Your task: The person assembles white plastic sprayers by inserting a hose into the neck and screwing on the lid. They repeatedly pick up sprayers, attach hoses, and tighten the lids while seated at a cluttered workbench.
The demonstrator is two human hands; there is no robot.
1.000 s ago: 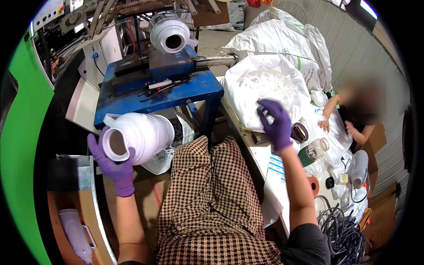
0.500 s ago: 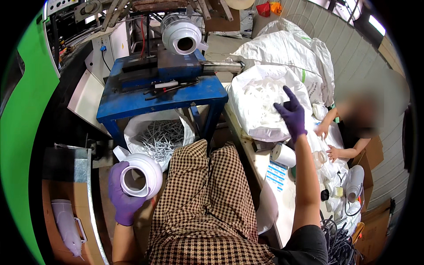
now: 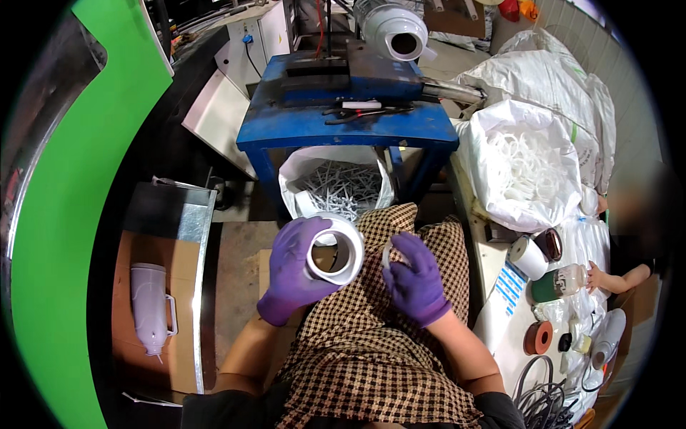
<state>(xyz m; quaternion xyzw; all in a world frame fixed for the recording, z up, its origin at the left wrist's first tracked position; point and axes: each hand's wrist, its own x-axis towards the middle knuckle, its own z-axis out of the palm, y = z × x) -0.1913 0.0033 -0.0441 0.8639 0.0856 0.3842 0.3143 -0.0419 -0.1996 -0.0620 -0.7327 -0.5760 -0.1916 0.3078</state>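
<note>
In purple gloves, my left hand (image 3: 294,263) grips a pale, handled thermos-flask casing (image 3: 355,252) above my lap. Its round mouth faces up toward me. To the right of that mouth, my right hand (image 3: 420,284) is closed with a thin translucent white ring (image 3: 386,256) pinched in its fingers. The fingers cover part of the ring, and a small gap separates it from the casing. Many similar translucent rings (image 3: 525,168) fill an open white bag (image 3: 493,204) at the right.
A blue metal table (image 3: 268,132) stands ahead, with pliers (image 3: 357,116) on it and another flask casing (image 3: 389,32) above. Below sits a bag of thin grey strips (image 3: 343,186). At left, a cardboard-lined bin (image 3: 184,322) holds a lavender flask (image 3: 148,304). A co-worker's hand (image 3: 594,277) touches a jar (image 3: 561,283).
My right hand has left the bag of rings and come back over my lap, now with a ring. The flask casing has moved toward it in my left hand. The view has shifted left.
</note>
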